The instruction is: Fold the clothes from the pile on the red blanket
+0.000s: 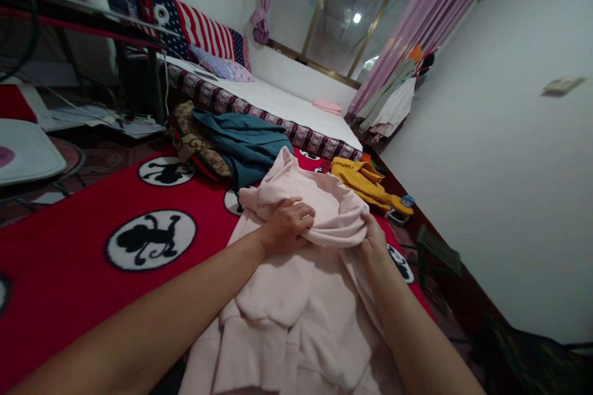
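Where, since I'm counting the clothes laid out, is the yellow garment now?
In the head view, the yellow garment lies right of centre, at the far edge of the red blanket, just beyond the pink garment and the right hand.

Two hands: one left hand (290, 226), one right hand (373, 239). Three garments lie on one red blanket (83, 241): one pale pink top (278, 284), one teal garment (248, 139), one yellow garment (359, 179). Two purple curtains (398, 31) flank one window (354, 9). One bed (278, 95) bears one lilac pillow (225, 66) and one folded pink cloth (327, 106). One green stool (438, 250), one wall plate (563, 86). At least six white circles (152, 239) show, perhaps seven; the farthest are partly covered. Several clothes (393, 102) hang by the window, too bunched to count.
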Demonstrator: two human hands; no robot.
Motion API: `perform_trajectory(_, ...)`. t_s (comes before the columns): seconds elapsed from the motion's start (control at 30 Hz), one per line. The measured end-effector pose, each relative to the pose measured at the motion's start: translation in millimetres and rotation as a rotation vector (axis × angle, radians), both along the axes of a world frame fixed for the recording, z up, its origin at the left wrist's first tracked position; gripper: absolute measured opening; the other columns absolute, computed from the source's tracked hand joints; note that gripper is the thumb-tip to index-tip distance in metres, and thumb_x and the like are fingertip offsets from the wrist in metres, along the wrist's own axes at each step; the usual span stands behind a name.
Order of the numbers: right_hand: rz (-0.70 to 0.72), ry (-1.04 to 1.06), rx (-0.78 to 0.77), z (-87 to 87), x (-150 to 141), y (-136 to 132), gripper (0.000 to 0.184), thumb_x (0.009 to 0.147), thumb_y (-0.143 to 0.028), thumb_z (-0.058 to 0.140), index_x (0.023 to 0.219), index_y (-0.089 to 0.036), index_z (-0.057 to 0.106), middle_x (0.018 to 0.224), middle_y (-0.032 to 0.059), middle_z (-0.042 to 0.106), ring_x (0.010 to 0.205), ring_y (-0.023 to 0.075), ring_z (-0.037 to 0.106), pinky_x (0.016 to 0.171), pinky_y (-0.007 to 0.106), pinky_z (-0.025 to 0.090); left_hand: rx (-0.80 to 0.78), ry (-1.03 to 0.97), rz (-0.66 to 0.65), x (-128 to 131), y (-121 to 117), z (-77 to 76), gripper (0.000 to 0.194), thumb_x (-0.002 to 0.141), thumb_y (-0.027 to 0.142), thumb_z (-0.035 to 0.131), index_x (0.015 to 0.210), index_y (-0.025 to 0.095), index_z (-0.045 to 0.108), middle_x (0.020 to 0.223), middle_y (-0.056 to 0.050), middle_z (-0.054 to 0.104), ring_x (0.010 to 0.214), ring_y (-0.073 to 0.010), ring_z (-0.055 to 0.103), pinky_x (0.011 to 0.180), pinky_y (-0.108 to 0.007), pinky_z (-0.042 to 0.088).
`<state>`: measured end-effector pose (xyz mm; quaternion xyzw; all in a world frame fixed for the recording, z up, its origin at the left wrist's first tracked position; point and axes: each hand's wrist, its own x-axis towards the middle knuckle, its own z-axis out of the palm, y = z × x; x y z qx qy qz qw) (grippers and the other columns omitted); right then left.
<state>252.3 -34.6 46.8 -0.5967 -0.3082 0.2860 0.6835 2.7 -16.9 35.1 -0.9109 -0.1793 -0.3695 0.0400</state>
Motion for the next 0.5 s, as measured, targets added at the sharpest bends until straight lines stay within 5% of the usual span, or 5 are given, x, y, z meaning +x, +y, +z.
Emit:
perform_trajectory(0.13, -0.380, -0.009, 0.137, 10.9, 6.3, 1.8, 0.026, 0.061, -0.030, 0.068, 0.066, -0.023, 0.043, 0.068, -0.0031, 0.058, 0.068, 0.0161, 0.060, 0.059, 0.028, 0.054, 0.007, 0.025, 0.015, 2.5, 0.1, -1.4, 0.020, 0.087, 0.037, 0.056, 0.080, 0.018, 0.059, 0.084, -0.005, 0.066, 0.083, -0.0187, 0.061, 0.106, -0.040, 0.033)
perform_trajectory(0.27, -0.496, -0.032, 0.201, 23.5, 1.5, 2.7, 0.032, 0.056, -0.029, 0.074, 0.065, -0.022, 0.043, 0.071, -0.0042, 0.058, 0.070, 0.0139, 0.060, 0.060, 0.024, 0.052, 0.021, 0.003, 0.088, 0.0, -2.0, 4.1, 0.027, 0.092, 0.039, 0.050, 0.079, 0.018, 0.061, 0.083, -0.005, 0.068, 0.080, -0.0192, 0.062, 0.094, -0.039, 0.041)
perform_trajectory(0.37, -0.153, -0.058, 0.119, 36.4, -7.1, -7.1, 0.036, 0.056, -0.037, 0.078, 0.077, -0.019, 0.056, 0.083, -0.0012, 0.063, 0.074, 0.0141, 0.062, 0.063, 0.025, 0.053, -0.086, -0.051, 0.265, -11.4, 5.1, 12.8, 0.029, 0.095, 0.039, 0.045, 0.083, 0.019, 0.063, 0.085, -0.005, 0.069, 0.082, -0.0207, 0.063, 0.078, -0.034, 0.043)
perform_trajectory(0.5, 0.291, -0.300, -0.114, 49.5, -12.5, -50.2, 0.049, 0.062, -0.050, 0.077, 0.096, -0.018, 0.066, 0.103, 0.0064, 0.067, 0.093, 0.0195, 0.063, 0.076, 0.030, 0.052, -0.331, -0.285, 0.664, -36.3, 36.3, 16.6, 0.031, 0.095, 0.043, 0.044, 0.099, 0.018, 0.063, 0.086, -0.008, 0.070, 0.079, -0.0242, 0.064, 0.065, -0.032, 0.041)
